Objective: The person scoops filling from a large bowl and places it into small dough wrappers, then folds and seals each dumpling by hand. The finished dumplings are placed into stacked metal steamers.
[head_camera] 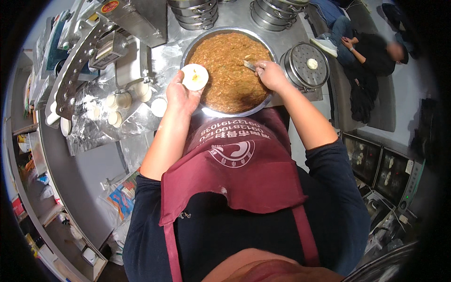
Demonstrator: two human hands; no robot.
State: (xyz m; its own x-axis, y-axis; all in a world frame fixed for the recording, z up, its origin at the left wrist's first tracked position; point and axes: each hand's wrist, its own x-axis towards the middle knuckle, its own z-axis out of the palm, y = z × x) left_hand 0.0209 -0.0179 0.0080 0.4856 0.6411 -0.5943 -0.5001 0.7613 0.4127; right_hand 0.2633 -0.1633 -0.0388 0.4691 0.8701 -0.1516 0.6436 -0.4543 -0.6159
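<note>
A round dough wrapper with a small smear of filling at its centre rests in my left hand, which is at the left rim of a wide metal bowl. The bowl is heaped with brown minced filling. Over the right side of the filling, my right hand grips a flat spatula with a bit of filling near its tip. One more loose wrapper lies on the table just left of my left forearm.
Floury stacks of wrappers lie on the metal table beside a dough machine. Steamer stacks stand behind the bowl. At right, a perforated steamer tray bears one bun. A seated person is beyond.
</note>
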